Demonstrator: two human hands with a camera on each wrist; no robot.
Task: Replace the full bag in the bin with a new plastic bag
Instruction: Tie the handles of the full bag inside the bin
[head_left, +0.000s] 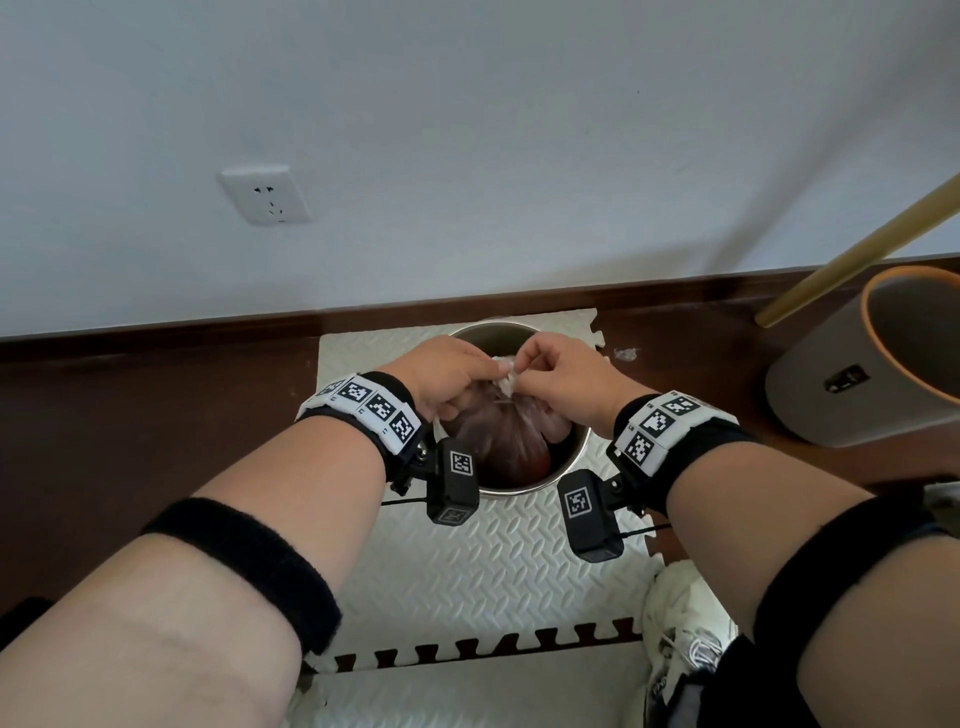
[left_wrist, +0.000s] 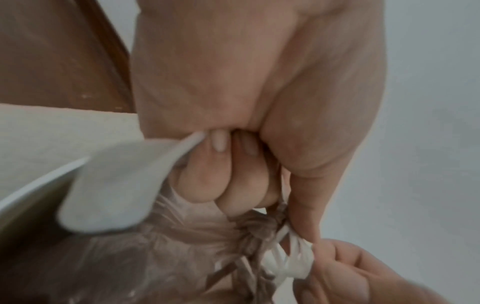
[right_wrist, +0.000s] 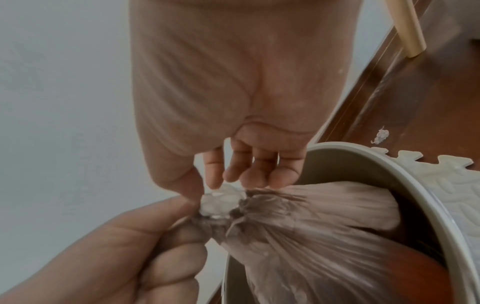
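A round grey bin (head_left: 540, 480) stands on a white foam mat (head_left: 498, 561) by the wall. Inside it sits a full translucent bag (head_left: 498, 436) with brownish contents, its mouth gathered into a twisted neck (right_wrist: 249, 207). My left hand (head_left: 447, 376) grips the neck, fingers curled, with a white strip of plastic (left_wrist: 116, 185) trailing from it. My right hand (head_left: 561, 376) pinches the white end of the bag (right_wrist: 221, 202) between thumb and forefinger, right against the left hand. The bag (left_wrist: 155, 257) fills the lower left wrist view.
A second grey bin with an orange rim (head_left: 872, 358) leans at the right, a wooden pole (head_left: 857, 254) beside it. A wall socket (head_left: 265, 195) is on the white wall. A white shoe (head_left: 685, 639) rests on the mat's right edge. Dark wooden floor (head_left: 156, 415) surrounds the mat.
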